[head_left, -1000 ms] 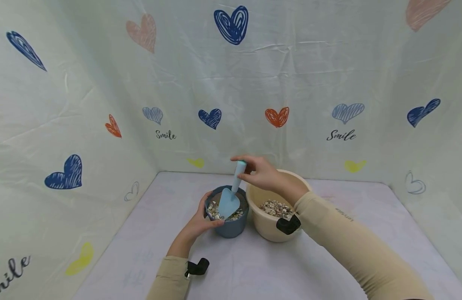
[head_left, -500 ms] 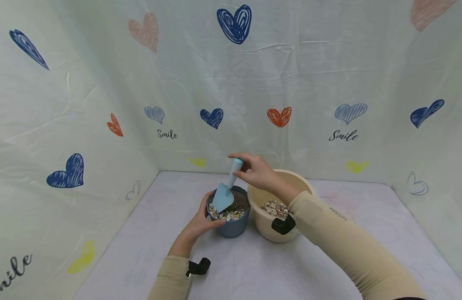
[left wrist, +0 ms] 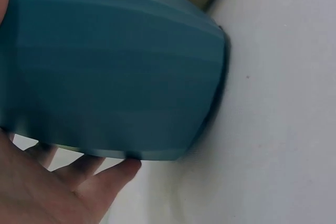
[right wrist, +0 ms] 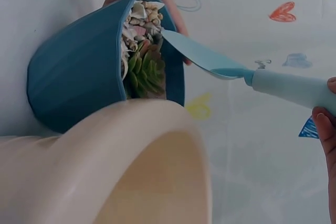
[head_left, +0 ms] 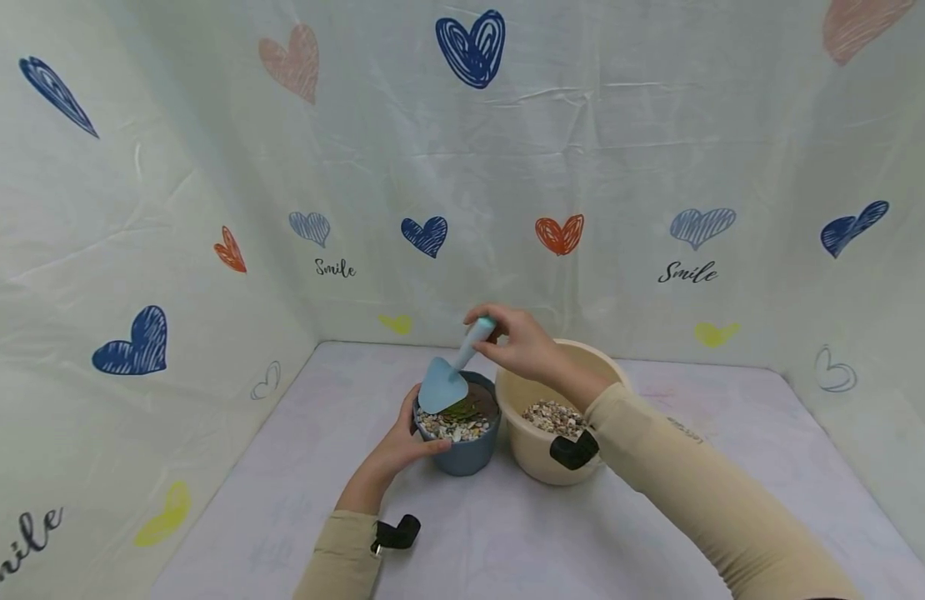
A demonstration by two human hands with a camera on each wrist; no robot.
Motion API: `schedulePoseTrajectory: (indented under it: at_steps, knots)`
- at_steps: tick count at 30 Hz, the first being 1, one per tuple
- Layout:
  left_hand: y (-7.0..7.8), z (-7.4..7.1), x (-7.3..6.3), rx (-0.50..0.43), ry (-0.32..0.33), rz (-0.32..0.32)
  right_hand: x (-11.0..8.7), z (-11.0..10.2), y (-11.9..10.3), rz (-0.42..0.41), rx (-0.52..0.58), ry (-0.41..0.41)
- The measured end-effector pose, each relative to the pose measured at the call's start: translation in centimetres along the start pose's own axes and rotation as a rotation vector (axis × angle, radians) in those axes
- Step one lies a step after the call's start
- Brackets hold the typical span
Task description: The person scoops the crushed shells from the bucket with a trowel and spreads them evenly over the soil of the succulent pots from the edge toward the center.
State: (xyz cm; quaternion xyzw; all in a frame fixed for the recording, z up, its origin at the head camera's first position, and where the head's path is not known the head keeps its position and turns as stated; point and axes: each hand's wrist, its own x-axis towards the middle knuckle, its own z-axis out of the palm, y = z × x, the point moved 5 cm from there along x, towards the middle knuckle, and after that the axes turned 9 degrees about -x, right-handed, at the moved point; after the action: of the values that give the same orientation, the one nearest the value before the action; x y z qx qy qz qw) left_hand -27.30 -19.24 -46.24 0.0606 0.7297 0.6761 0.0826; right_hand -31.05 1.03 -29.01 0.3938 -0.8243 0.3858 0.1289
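Note:
In the head view my left hand (head_left: 393, 446) grips a blue plant pot (head_left: 465, 460), its thumb at the near rim and fingers around the left side. Small pale pebbles (head_left: 453, 427) lie along the near side inside the pot. A green succulent (right wrist: 145, 71) with reddish tips shows beside them in the right wrist view. The light-blue handle of a trowel (head_left: 442, 387) is pinched in my right hand (head_left: 524, 340). Its blade slants down to the left over the pot, with the tip right at the pebbles (right wrist: 148, 15) in the right wrist view.
A larger beige tub (head_left: 543, 463) stands against the pot's right side, with more mixed pebbles (head_left: 554, 418) at its bottom. My right forearm passes over its rim. Behind the white tabletop (head_left: 477, 542) hangs a curtain (head_left: 627, 167) printed with hearts.
The trowel blade has shifted left and away from me across the pot, and its handle leans further right. The succulent has come into sight. My left hand stays on the pot.

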Motion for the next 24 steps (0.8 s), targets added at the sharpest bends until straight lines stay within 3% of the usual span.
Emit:
schedulePoseTrajectory:
  at_steps: [7, 13, 18, 24]
  knots:
    - [0.9, -0.3, 0.2, 0.075, -0.038, 0.035, -1.3, -2.1, 0.9, 0.106, 0.079, 0.010]
    - [2.3, -0.5, 0.4, 0.219, -0.041, 0.053, -2.8, -4.7, 2.2, 0.131, 0.093, 0.079]
    - [4.1, -0.1, 0.6, 0.280, -0.005, 0.126, -4.5, -7.1, 3.0, 0.153, 0.045, 0.138]
    - [7.0, 1.6, -0.2, 0.305, 0.040, 0.228, -7.2, -10.2, 3.1, 0.187, 0.044, 0.201]
